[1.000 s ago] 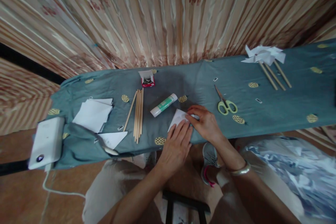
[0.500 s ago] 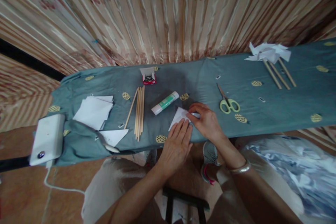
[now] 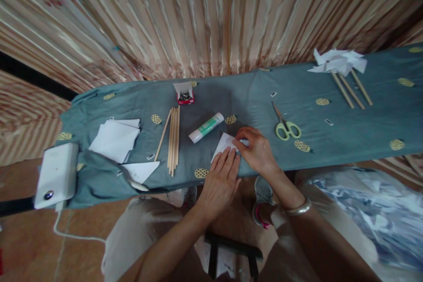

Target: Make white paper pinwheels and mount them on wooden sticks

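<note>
Pressing with straight, uncurled fingers [image 3: 222, 158] of the left hand [image 3: 220, 180] on white paper [image 3: 226, 140], lying on the green cloth [image 3: 238, 97] near its front edge. Curling thumb and fingers of the right hand [image 3: 257, 150] over the paper's right side; cannot tell whether pinching an edge. Might skew or wrinkle the paper by tugging rightward under too light a left-hand press. Could also bump the glue stick [image 3: 206, 128], just beyond, by reaching forward carelessly.

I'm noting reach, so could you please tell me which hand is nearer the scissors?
Right: the right hand is left of the scissors, at the white paper; the left hand lies farther left.
</note>
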The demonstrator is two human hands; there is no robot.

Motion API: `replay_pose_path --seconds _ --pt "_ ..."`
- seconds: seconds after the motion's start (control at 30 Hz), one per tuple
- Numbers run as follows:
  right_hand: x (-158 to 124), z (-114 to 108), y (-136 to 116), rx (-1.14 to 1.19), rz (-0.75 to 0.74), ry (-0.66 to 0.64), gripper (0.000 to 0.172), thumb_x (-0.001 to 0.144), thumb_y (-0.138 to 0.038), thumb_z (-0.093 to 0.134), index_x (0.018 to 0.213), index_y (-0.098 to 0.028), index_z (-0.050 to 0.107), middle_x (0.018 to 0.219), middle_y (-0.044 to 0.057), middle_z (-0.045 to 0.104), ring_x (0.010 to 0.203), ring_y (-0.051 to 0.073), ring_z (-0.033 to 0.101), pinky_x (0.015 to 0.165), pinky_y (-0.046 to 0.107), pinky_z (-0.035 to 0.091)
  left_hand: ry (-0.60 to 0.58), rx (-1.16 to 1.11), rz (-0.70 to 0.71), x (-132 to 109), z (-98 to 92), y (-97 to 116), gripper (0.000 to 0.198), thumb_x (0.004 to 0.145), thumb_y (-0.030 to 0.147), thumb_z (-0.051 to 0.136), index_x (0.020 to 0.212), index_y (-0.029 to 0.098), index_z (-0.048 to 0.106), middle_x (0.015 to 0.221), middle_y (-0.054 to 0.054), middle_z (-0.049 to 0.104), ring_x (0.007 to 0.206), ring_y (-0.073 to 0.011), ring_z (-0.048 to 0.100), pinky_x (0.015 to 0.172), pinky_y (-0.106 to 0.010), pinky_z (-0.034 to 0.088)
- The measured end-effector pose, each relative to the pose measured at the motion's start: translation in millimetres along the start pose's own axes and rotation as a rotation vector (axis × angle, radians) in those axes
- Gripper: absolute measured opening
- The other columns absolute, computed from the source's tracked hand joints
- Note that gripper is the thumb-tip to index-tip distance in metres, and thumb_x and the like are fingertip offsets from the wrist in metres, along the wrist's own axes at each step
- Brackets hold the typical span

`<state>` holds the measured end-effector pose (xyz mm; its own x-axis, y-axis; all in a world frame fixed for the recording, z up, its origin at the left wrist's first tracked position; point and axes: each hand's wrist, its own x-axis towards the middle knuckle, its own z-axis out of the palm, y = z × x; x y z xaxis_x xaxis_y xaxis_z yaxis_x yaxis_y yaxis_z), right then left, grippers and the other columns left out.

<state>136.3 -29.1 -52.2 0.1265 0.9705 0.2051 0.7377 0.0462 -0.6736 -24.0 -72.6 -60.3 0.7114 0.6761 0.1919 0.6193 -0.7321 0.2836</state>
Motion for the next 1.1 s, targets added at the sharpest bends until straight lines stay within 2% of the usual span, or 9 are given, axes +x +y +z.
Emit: replay_pose_path --seconds 0.2,0.3,0.47,0.57,0.77,0.9,1.1 --pt "-2 2 0 -0.023 -0.023 0.017 0.01 0.082 -0.019 0.056 0.074 -0.021 0.061 0.088 0.006 0.066 0.088 0.022 0.059 0.084 0.035 0.046 -0.015 0.063 -0.001 1 0.2 0 0.052 0.09 0.026 0.049 0.138 0.005 0.04 0.147 -0.019 0.041 0.141 -0.0314 0.03 0.113 -0.049 0.032" --pt "-5 2 2 -0.055 -0.031 0.035 0.008 0.083 -0.023 0.057 0.083 -0.019 0.064 0.096 0.009 0.067 0.093 0.025 0.059 0.087 0.038 0.046 -0.018 0.085 0.009 1 0.7 0 0.052 0.09 0.026 0.05 0.136 0.004 0.042 0.147 -0.02 0.042 0.14 -0.0319 0.031 0.113 -0.049 0.031" --pt "-14 -2 7 -0.092 -0.061 0.066 0.036 0.083 -0.034 0.061 0.113 -0.014 0.061 0.118 0.014 0.063 0.11 0.029 0.054 0.097 0.044 0.043 -0.015 0.109 0.024 2 1.4 -1 0.054 0.089 0.025 0.051 0.137 0.003 0.041 0.148 -0.02 0.04 0.141 -0.0323 0.03 0.114 -0.049 0.03" --pt "-18 -4 12 -0.103 -0.067 0.068 0.045 0.084 -0.038 0.06 0.121 -0.012 0.058 0.125 0.016 0.059 0.115 0.031 0.051 0.1 0.046 0.042 -0.014 0.121 0.023 2 1.8 -1 0.054 0.088 0.022 0.049 0.138 0.003 0.04 0.148 -0.02 0.039 0.141 -0.0321 0.029 0.114 -0.048 0.03" --pt "-21 -1 14 -0.16 -0.075 0.062 0.044 0.089 -0.036 0.051 0.123 -0.009 0.057 0.132 0.019 0.055 0.118 0.033 0.048 0.1 0.049 0.04 0.016 0.165 0.04 0 7.0 -4 0.054 0.086 0.014 0.046 0.139 0.006 0.039 0.148 -0.018 0.04 0.141 -0.0304 0.031 0.113 -0.048 0.032" --pt "-22 -2 15 -0.151 -0.069 0.049 0.04 0.09 -0.03 0.048 0.124 -0.012 0.056 0.134 0.017 0.053 0.12 0.032 0.047 0.098 0.049 0.041 0.012 0.196 0.045 -3 6.3 -7 0.056 0.084 0.01 0.044 0.14 0.007 0.039 0.147 -0.017 0.042 0.14 -0.0286 0.034 0.113 -0.047 0.032" --pt "-24 -6 19 -0.096 -0.109 0.081 0.035 0.088 -0.017 0.046 0.12 -0.011 0.058 0.13 0.018 0.055 0.118 0.03 0.048 0.101 0.047 0.04 0.02 0.206 0.003 -26 -3.6 -15 0.061 0.081 0.007 0.045 0.141 0.009 0.038 0.147 -0.016 0.042 0.138 -0.0269 0.037 0.109 -0.044 0.038"
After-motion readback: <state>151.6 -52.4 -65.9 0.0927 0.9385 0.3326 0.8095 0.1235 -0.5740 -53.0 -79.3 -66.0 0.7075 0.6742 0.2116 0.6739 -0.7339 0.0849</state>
